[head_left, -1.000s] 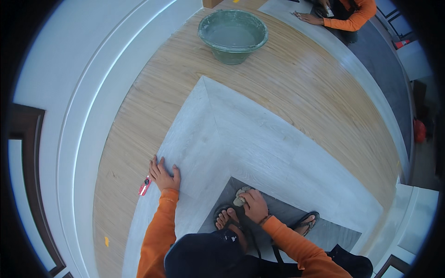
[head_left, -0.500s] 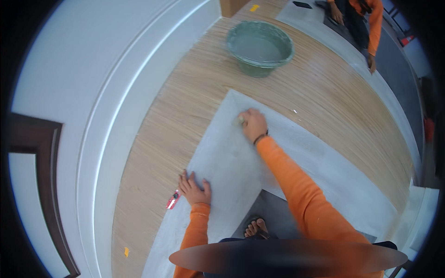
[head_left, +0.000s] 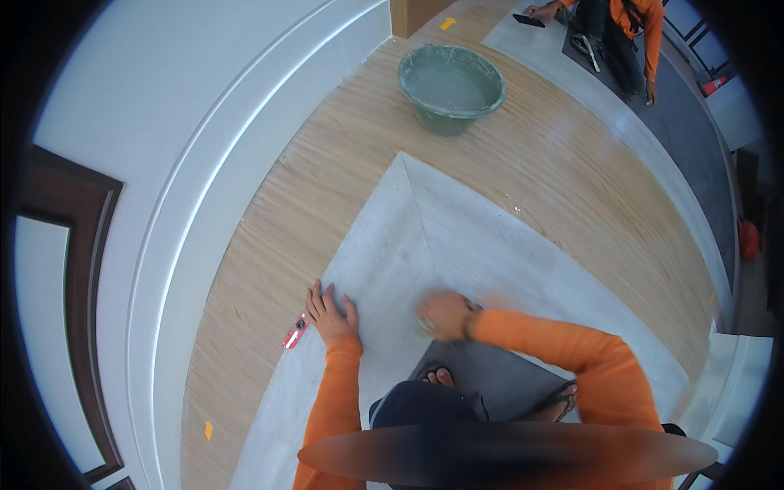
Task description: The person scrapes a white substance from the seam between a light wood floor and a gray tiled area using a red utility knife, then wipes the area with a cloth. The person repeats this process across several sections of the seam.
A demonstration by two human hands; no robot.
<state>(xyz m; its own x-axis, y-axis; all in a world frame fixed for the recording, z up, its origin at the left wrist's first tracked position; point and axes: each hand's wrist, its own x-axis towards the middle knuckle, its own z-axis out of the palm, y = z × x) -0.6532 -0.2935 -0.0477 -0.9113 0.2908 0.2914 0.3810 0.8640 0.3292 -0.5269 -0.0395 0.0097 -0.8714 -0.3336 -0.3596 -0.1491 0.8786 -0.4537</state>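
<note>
Light grey floor strips (head_left: pixel 376 220) meet at a mitred corner in front of me. My left hand (head_left: pixel 332 314) lies flat on the left strip with its fingers spread. At its outer side, by the strip's edge, rests a small red, black and white object (head_left: pixel 296 333). Near the inner corner of the strips, my right hand (head_left: pixel 446 315) is closed round something small and pale, pressed to the surface. Motion smears this hand, so the held piece's kind is unclear. Beyond the corner stands a round green basin (head_left: pixel 445 122) holding greyish liquid.
Wood-look flooring (head_left: pixel 572 188) surrounds the strips, with a white wall (head_left: pixel 204 106) to the left. My feet stand on a dark grey patch (head_left: pixel 482 367) inside the corner. At the far right, another person (head_left: pixel 612 41) in orange sleeves crouches by a dark phone-like slab (head_left: pixel 529 20).
My right hand has swept from the strips' outer corner back toward me, near the inner corner. My left hand stays on the strip. The other person now reaches to the dark slab.
</note>
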